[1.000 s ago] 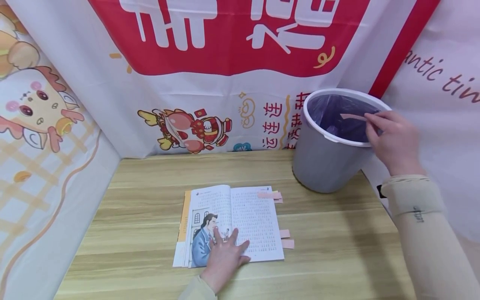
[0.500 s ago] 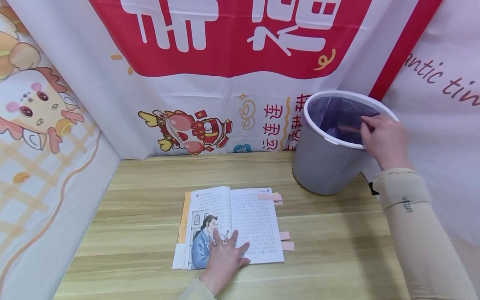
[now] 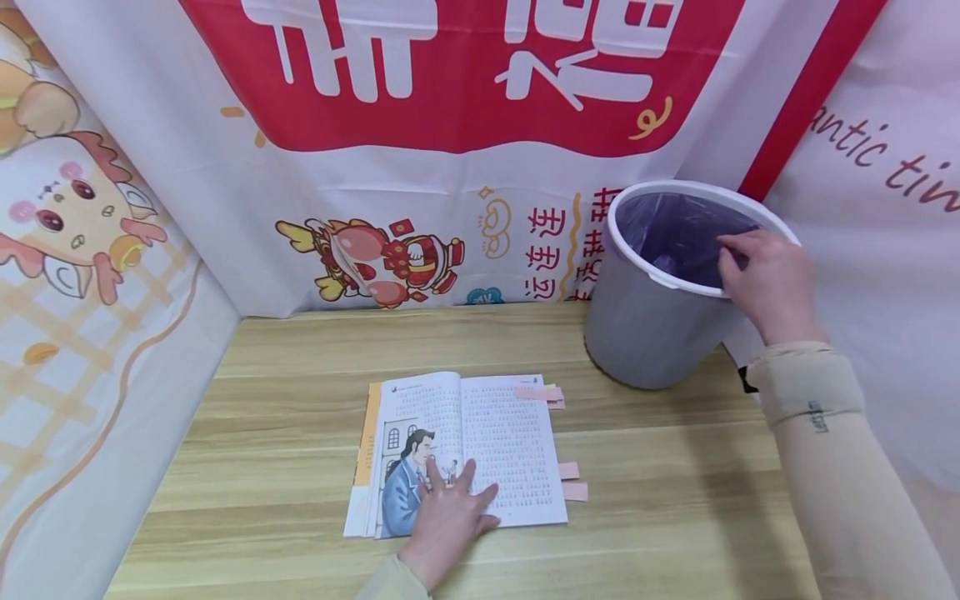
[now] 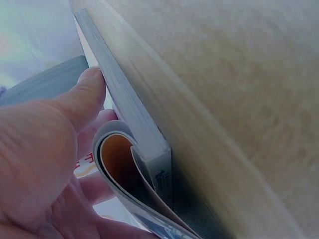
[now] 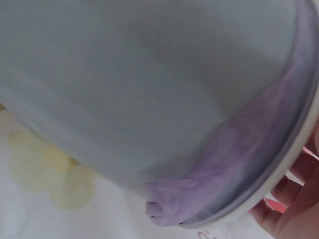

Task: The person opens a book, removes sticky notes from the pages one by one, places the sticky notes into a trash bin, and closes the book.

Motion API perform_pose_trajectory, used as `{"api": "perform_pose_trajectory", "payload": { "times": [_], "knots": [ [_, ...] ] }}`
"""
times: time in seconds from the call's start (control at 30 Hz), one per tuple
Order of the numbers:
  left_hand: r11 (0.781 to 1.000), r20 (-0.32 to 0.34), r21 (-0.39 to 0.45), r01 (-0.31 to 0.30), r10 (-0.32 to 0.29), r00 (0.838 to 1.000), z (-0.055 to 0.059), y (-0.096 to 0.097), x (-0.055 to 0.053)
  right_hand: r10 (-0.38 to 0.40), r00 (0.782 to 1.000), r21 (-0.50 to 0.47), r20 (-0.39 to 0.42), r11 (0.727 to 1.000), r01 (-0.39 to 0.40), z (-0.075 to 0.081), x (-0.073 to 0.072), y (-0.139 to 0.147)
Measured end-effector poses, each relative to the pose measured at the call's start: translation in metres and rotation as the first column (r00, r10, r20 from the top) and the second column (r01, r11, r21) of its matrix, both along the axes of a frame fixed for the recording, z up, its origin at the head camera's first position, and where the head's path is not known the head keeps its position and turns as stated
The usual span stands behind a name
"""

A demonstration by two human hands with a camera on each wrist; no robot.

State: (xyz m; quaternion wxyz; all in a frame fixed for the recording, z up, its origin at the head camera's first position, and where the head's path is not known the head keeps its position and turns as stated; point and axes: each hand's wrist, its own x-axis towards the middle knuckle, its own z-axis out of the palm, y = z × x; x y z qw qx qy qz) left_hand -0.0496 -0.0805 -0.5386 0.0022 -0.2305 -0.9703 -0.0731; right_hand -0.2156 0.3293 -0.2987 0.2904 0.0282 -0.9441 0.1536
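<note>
An open book (image 3: 510, 450) with printed pages and a picture of a figure in blue lies on the table. My left hand (image 3: 447, 517) rests on its lower middle with fingers spread across both pages. In the left wrist view, the thumb (image 4: 84, 97) lies along the book's page edge (image 4: 124, 99). Pink paper tabs (image 3: 576, 492) stick out from the right side of the book. My right hand (image 3: 772, 279) hovers over the near right rim of a grey bin (image 3: 652, 333), fingers loosely bent, with nothing visible in them.
A purple bag (image 3: 675, 233) lines the bin, its edge (image 5: 234, 149) folded over the outside. The bin stands on the back right of the wooden table (image 3: 262, 467). Printed cloth walls (image 3: 480, 167) close in the back and both sides.
My right hand has let go of a pink paper strip, which dropped into the bin and is out of sight now. It also shifted slightly left. The left hand stayed on the book.
</note>
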Motion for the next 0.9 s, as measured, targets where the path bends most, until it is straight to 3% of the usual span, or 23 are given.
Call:
{"api": "perform_pose_trajectory", "payload": {
  "times": [0.13, 0.27, 0.37, 0.7, 0.9],
  "knots": [
    [1.0, -0.015, -0.004, 0.001, -0.001, 1.0, 0.001, 0.0, 0.0, 0.054, 0.991, -0.01, -0.126, 0.998, -0.056, 0.0, 0.014, -0.013],
    [1.0, -0.042, -0.007, 0.008, -0.008, 0.999, 0.002, 0.0, 0.001, 0.137, 0.949, 0.013, -0.283, 0.99, -0.139, -0.004, 0.029, -0.029],
    [1.0, -0.037, -0.001, 0.009, -0.01, 0.999, 0.002, 0.0, 0.001, 0.179, 0.923, 0.012, -0.342, 0.982, -0.186, -0.011, 0.04, -0.04],
    [1.0, -0.017, 0.023, 0.008, -0.007, 1.0, 0.002, 0.0, 0.001, 0.292, 0.862, 0.014, -0.415, 0.949, -0.316, -0.038, 0.068, -0.066],
    [1.0, -0.028, 0.025, 0.014, -0.013, 1.0, 0.001, -0.001, 0.001, 0.328, 0.859, 0.011, -0.394, 0.936, -0.352, -0.055, 0.079, -0.077]
  ]
}}
